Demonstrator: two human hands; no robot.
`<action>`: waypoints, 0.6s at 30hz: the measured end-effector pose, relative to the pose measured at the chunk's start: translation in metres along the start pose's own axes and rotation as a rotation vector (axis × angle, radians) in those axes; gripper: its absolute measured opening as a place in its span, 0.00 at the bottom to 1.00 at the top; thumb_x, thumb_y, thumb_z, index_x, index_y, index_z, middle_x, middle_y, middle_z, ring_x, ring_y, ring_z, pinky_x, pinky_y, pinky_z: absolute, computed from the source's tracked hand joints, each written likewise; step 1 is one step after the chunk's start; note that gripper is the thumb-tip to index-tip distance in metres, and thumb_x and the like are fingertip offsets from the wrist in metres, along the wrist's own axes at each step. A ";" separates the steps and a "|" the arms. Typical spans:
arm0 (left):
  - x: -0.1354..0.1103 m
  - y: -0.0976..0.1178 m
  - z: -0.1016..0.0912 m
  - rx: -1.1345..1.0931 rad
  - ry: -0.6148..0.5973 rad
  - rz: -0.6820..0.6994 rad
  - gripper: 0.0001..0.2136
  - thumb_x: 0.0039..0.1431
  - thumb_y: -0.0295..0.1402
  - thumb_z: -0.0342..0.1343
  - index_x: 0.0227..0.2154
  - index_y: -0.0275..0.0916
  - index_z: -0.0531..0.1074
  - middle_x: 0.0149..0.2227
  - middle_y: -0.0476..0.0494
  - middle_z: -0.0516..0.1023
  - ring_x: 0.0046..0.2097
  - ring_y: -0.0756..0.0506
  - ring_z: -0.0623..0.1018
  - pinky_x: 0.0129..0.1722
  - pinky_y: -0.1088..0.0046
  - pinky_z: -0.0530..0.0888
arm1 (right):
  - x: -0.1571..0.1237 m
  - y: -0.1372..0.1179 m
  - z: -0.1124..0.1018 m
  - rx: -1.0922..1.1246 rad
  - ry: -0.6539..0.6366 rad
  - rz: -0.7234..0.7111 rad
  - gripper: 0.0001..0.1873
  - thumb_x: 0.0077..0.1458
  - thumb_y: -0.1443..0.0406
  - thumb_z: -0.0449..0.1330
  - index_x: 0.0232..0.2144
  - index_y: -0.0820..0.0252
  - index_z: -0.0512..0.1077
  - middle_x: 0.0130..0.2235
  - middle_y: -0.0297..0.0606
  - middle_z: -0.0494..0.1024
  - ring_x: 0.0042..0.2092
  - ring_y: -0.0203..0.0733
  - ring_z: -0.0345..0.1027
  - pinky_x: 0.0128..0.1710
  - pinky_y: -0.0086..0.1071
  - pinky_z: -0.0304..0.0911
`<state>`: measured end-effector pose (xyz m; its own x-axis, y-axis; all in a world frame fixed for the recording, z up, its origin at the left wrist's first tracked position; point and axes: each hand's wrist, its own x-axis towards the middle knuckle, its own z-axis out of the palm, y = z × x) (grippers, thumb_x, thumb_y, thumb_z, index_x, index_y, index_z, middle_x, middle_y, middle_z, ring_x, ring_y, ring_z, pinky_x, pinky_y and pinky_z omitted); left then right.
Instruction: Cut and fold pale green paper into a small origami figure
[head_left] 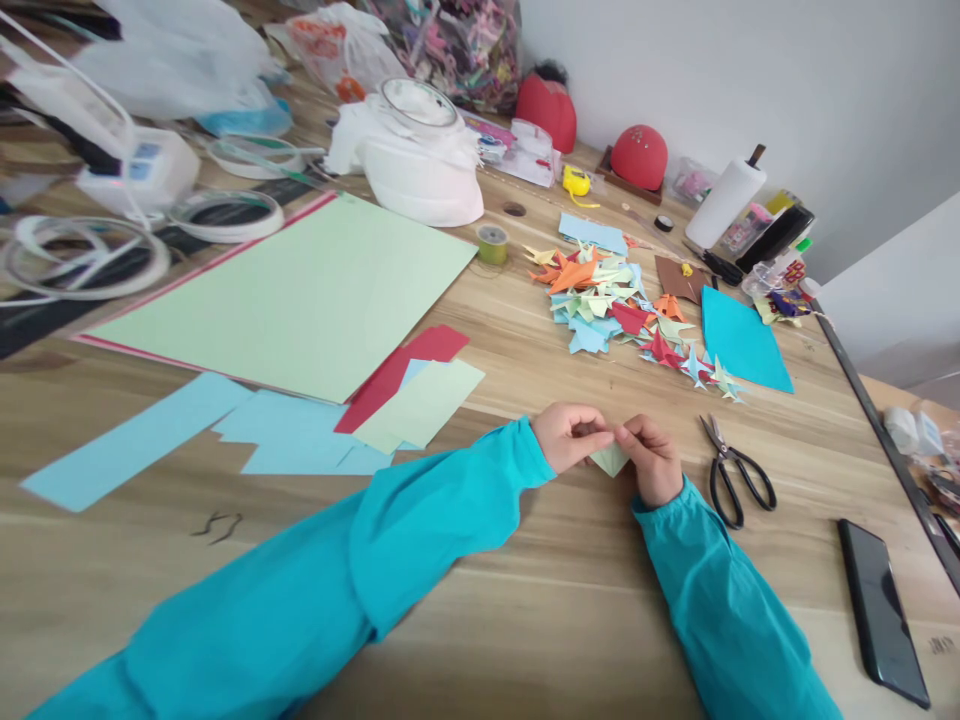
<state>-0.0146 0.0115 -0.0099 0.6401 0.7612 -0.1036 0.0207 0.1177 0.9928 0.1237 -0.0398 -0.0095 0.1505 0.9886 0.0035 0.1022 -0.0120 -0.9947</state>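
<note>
Between my two hands is a small folded piece of pale green paper (611,459), its pointed lower end showing below my fingers. My left hand (571,435) pinches its upper left side with thumb and fingers. On the other side my right hand (651,455) grips the upper right edge, the two thumbs almost touching. Part of the paper is hidden behind the fingers. Black-handled scissors (727,470) lie just right of my right hand, blades pointing away. Beyond my hands sits a pile of folded paper cranes (600,300) in orange, red, blue and green.
Left of my hands lie green paper pieces (427,400), blue strips (142,435) and a large green sheet (300,290). A thread spool (492,245) stands behind. Further right are a turquoise sheet (742,340) and a phone (883,610). Bags and a white tape roll (418,103) fill the back.
</note>
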 end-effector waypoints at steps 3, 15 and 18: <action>0.000 -0.001 0.000 -0.022 -0.002 -0.018 0.10 0.46 0.37 0.54 0.22 0.34 0.67 0.16 0.52 0.68 0.19 0.53 0.69 0.19 0.79 0.67 | 0.000 0.002 -0.001 0.019 0.016 0.002 0.17 0.45 0.55 0.60 0.17 0.60 0.63 0.14 0.28 0.63 0.16 0.30 0.54 0.14 0.25 0.53; -0.002 -0.003 -0.001 0.171 0.006 0.146 0.08 0.47 0.32 0.51 0.18 0.34 0.65 0.16 0.53 0.64 0.19 0.55 0.66 0.18 0.80 0.63 | -0.001 -0.001 -0.003 -0.152 -0.072 -0.041 0.19 0.50 0.54 0.55 0.16 0.59 0.63 0.13 0.28 0.63 0.16 0.30 0.56 0.14 0.25 0.51; -0.002 -0.003 -0.001 0.130 0.001 0.131 0.08 0.47 0.33 0.52 0.19 0.34 0.65 0.16 0.52 0.65 0.19 0.54 0.66 0.19 0.80 0.63 | -0.001 0.001 -0.003 -0.095 -0.052 0.015 0.20 0.49 0.53 0.56 0.14 0.60 0.62 0.12 0.28 0.62 0.15 0.30 0.55 0.12 0.25 0.50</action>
<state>-0.0165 0.0101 -0.0123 0.6429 0.7655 0.0269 0.0368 -0.0659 0.9971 0.1262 -0.0415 -0.0099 0.1021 0.9946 -0.0185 0.1931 -0.0381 -0.9804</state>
